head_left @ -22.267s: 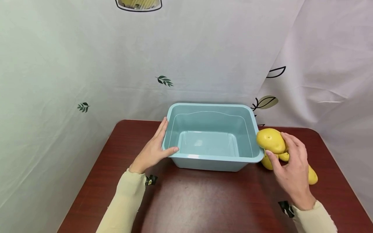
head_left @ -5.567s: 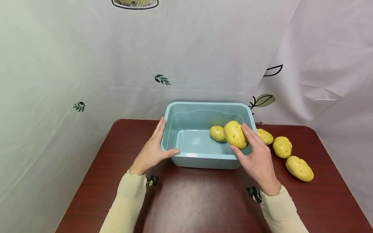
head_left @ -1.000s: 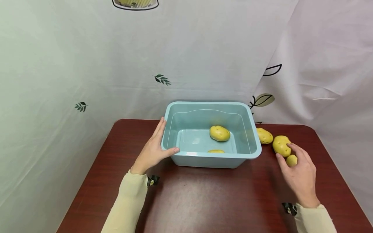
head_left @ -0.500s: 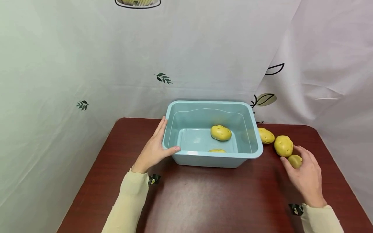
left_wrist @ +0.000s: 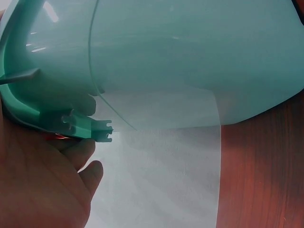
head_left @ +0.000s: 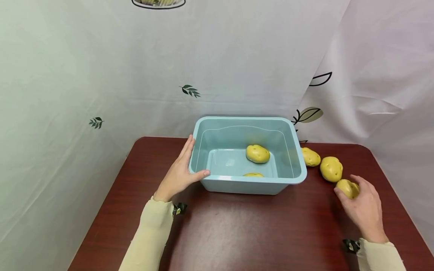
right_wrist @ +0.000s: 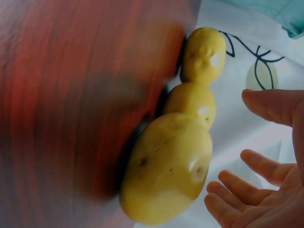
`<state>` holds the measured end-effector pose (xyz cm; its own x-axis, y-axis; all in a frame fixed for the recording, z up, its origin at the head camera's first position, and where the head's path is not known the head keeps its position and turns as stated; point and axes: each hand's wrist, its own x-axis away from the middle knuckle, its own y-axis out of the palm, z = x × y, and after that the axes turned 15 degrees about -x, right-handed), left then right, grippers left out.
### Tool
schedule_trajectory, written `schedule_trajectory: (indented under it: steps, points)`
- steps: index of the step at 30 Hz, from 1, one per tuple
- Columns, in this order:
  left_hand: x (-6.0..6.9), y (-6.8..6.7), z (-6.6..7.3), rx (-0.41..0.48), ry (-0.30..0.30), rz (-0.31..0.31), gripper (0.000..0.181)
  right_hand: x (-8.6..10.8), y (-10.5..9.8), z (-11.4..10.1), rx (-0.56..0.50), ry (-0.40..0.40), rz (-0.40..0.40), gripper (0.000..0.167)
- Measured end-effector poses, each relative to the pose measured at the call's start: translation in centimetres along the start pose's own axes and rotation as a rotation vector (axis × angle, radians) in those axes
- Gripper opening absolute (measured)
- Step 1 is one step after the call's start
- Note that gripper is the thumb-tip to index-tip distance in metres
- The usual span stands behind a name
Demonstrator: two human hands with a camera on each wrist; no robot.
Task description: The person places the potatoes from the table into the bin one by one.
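Note:
My left hand [head_left: 177, 177] rests on the left front corner of a light blue plastic tub [head_left: 244, 180]. Its fingers lie straight along the outer left side, the thumb on the front rim. Inside the tub are two yellow potatoes, one at the back right [head_left: 257, 154] and one mostly hidden by the front wall [head_left: 254, 175]. My right hand [head_left: 365, 207] is around the nearest potato [head_left: 345, 188] on the table. The right wrist view shows the fingers spread, with a gap between them and this large potato [right_wrist: 166, 168].
Two more potatoes, a middle one [head_left: 331, 169] and a far one [head_left: 310, 157], line up between the nearest potato and the tub's right side. A dark red wooden table [head_left: 237, 229] carries everything. A white patterned cloth [head_left: 244, 60] hangs behind it.
Since the earliest frame, two potatoes have gone into the tub, the second carried by the right hand. Lately the right hand has shifted right along the nearest potato. The left hand stays put.

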<state>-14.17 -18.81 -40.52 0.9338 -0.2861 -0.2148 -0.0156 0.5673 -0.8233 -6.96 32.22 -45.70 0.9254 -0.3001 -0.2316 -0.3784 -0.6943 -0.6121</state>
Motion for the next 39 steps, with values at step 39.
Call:
schedule_trajectory:
  steps: [39]
  points:
    - [0.2, 0.0, 0.1, 0.014, -0.001, 0.012, 0.105, -0.5, -0.5, 3.4, 0.062, 0.109, -0.111, 0.080]
